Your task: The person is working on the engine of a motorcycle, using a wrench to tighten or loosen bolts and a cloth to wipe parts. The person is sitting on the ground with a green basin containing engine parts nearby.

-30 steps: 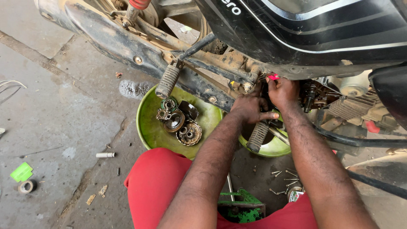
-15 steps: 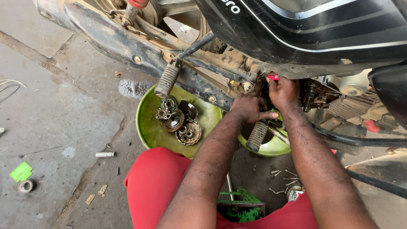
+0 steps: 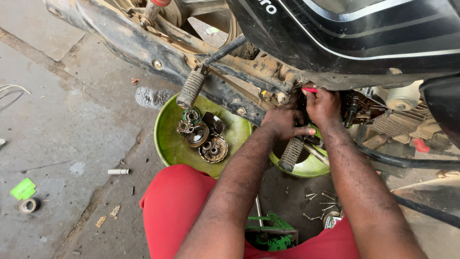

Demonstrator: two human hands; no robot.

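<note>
Red-handled tool (image 3: 310,89) pinched in right hand (image 3: 324,106) at the motorcycle engine (image 3: 357,109) | left hand (image 3: 282,122) just beside it, fingers curled on the engine, grip unclear | green basin (image 3: 167,139) of clutch parts (image 3: 203,134) left of engine | screws (image 3: 318,196) on floor below.

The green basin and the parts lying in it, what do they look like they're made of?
The green basin looks like moulded plastic: uniform lime colour, smooth thin rim, dull smudged sheen. The round parts in it seem to be metal, probably steel or cast alloy: grey-brown, toothed edges, greasy and dull rather than shiny.
</note>
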